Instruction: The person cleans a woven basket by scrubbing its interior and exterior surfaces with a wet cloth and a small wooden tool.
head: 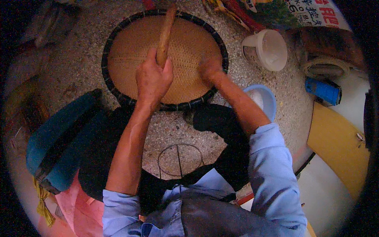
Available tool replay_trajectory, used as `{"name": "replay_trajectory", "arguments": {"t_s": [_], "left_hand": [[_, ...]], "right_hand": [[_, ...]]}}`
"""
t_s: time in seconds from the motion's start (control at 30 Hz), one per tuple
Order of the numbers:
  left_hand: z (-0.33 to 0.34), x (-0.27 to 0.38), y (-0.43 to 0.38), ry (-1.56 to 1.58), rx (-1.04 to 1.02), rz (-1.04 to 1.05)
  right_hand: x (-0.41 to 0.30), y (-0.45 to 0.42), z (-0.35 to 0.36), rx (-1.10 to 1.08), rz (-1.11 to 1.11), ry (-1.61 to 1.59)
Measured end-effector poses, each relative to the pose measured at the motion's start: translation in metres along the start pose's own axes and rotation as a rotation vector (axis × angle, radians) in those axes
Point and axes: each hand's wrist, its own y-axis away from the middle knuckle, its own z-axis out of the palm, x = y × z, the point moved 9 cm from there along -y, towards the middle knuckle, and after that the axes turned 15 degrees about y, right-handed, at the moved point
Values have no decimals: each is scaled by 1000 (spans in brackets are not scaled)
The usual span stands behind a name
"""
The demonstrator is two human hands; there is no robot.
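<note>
A round, flat woven bamboo tray (127,38) with a dark bound rim lies in front of me at floor level. My left hand (154,77) is closed around the near end of a wooden rod (166,35). The rod slants up and away over the tray, its far end passing the back rim. Blurred by motion, my right hand (211,69) is over the right side of the tray, near the rim. Its fingers look curled, but whether they hold something is hidden.
A white plastic bucket (275,50) and a light blue basin (271,103) with white contents stand to the right. Beyond are a blue box (322,90) and a coil (325,66). A teal bag (62,139) lies left. A thin wire frame (178,160) shows between my legs.
</note>
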Motion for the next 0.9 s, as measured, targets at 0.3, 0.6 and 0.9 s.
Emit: {"name": "replay_trajectory", "arguments": {"t_s": [0.3,0.6,0.9], "left_hand": [[15,6,-4,33,-17,4],[8,-7,22,-33,38,149],[19,-11,18,334,-167,164]], "right_hand": [[-151,-7,-2,74,-412,-809],[-3,71,-93,55,-269,-726],[75,208,-172,537,110,-855]]}}
